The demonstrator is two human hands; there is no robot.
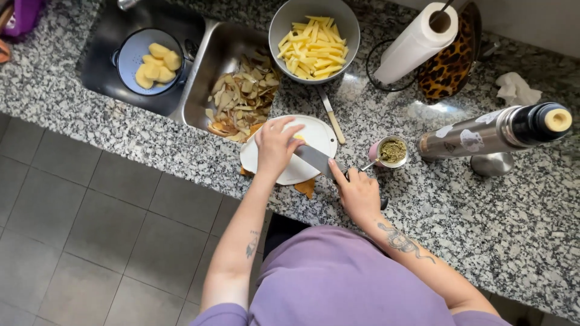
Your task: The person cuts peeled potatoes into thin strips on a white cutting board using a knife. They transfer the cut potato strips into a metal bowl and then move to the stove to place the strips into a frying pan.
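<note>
My left hand (pixel 275 147) presses down on a piece of potato on the white round cutting board (pixel 320 136); the potato is almost hidden under my fingers. My right hand (pixel 357 192) grips the handle of a large knife (pixel 314 158), whose blade lies across the board next to my left fingers. A grey bowl (pixel 284 27) behind the board holds several yellow potato sticks (pixel 313 46).
A metal sink (pixel 208 66) holds potato peels (pixel 244 96). A blue colander (pixel 134 51) with peeled potatoes sits left. A small knife (pixel 332 118), a herb-filled cup (pixel 393 151), a steel thermos (pixel 483 136), a paper towel roll (pixel 417 42) and a crumpled tissue (pixel 516 89) lie on the granite counter (pixel 501 229).
</note>
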